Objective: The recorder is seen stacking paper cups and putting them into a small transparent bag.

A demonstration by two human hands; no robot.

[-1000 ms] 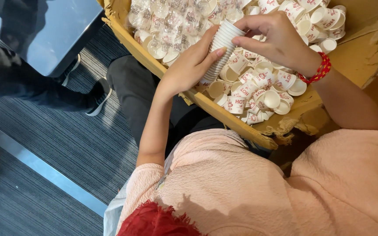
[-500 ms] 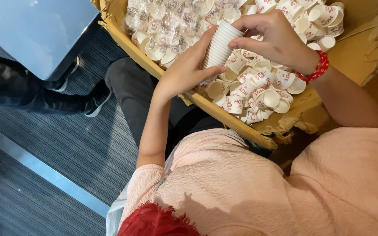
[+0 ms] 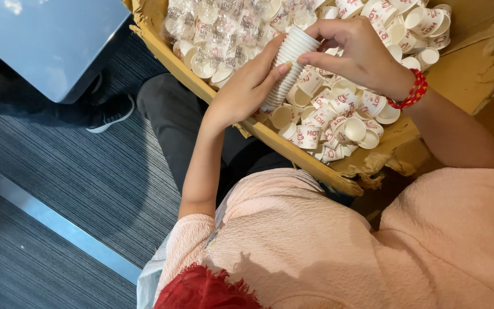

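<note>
Both hands clamped on stack of paper cups [image 3: 289, 71]: left hand [image 3: 244, 91] at 7 o'clock, right hand [image 3: 355, 54] at 2, over cardboard box [image 3: 310, 163].

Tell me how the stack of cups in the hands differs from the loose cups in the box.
The stack of cups is nested into one tilted column, held between the left hand and right hand; the loose cups lie scattered singly, tipped every way, in the cardboard box. The stack shows mostly plain white rims; the loose cups show red print on their sides. Both appear to be small white paper cups.
</note>
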